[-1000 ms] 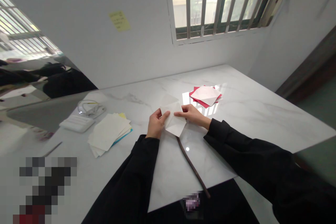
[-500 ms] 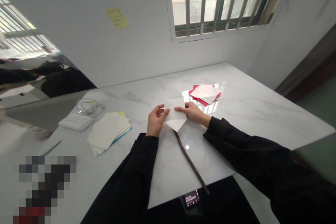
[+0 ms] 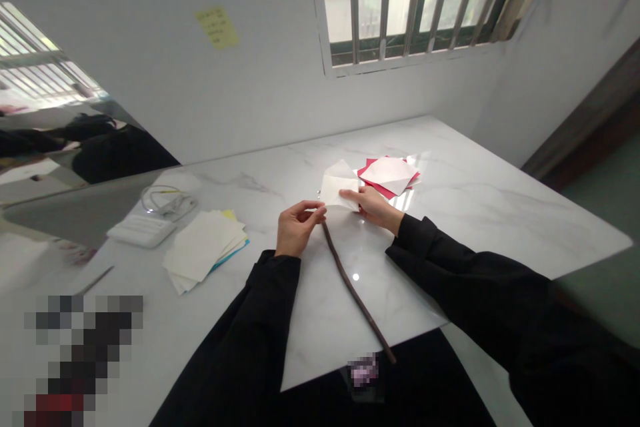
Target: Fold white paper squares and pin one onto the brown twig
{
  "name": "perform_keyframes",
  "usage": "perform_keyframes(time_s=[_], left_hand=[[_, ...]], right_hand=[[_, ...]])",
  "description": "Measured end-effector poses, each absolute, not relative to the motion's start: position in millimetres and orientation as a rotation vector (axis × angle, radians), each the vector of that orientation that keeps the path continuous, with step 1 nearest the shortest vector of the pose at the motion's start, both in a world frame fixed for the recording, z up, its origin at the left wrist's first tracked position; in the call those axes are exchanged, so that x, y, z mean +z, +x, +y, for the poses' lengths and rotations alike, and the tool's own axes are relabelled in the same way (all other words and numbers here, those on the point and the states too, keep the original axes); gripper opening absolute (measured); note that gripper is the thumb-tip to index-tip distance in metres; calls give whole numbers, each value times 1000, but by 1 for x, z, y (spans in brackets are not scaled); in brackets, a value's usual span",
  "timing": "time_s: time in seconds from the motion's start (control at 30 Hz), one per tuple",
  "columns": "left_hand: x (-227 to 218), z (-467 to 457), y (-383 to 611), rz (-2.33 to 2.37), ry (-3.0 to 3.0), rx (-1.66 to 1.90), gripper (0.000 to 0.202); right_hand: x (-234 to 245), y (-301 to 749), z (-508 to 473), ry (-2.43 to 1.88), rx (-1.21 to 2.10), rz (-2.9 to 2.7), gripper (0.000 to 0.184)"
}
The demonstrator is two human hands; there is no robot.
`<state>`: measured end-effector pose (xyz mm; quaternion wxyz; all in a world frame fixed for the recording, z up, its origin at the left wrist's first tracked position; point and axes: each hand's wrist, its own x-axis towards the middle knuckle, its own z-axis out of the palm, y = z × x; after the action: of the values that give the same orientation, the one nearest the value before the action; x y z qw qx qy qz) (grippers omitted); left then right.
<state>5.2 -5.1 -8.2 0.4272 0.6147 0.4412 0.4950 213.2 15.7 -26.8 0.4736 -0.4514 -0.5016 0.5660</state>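
A folded white sheet of paper [image 3: 339, 185] is tipped up off the white marble table [image 3: 450, 227], held between both hands. My left hand [image 3: 296, 228] pinches its near left corner with thumb and fingers closed. My right hand [image 3: 373, 205] grips its right edge, fingers closed on it. A thin dark stick [image 3: 353, 290] lies on the table from below the paper toward the near table edge. Just beyond my right hand lies a small pile of red and white folded papers [image 3: 390, 175].
A stack of cream sheets over blue and yellow ones [image 3: 204, 250] lies to the left. Farther left are a white flat device [image 3: 140, 230] and a coiled white cable [image 3: 167, 200]. A mirror leans at the left; a barred window is behind.
The paper has been lifted and swung up toward the far right, uncovering the top of the stick. Both hands moved slightly away from me with it.
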Motion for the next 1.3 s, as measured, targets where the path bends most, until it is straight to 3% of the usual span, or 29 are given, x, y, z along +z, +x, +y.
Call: perform_keyframes(time_s=[0.2, 0.4, 0.7, 1.3], left_hand=[[-9, -3, 6, 1068, 1462, 1251, 36], [-14, -1, 5, 1030, 1260, 1226, 63], [-14, -1, 5, 1075, 1035, 1144, 51], [-18, -5, 11, 968, 1201, 1035, 59]], right_hand=[[-19, 211, 9, -1091, 1476, -1052, 29], [-17, 210, 8, -1094, 1463, -1070, 29], [-18, 208, 7, -1136, 1366, -1119, 36], [-26, 207, 8, -1104, 1240, -1550, 42]])
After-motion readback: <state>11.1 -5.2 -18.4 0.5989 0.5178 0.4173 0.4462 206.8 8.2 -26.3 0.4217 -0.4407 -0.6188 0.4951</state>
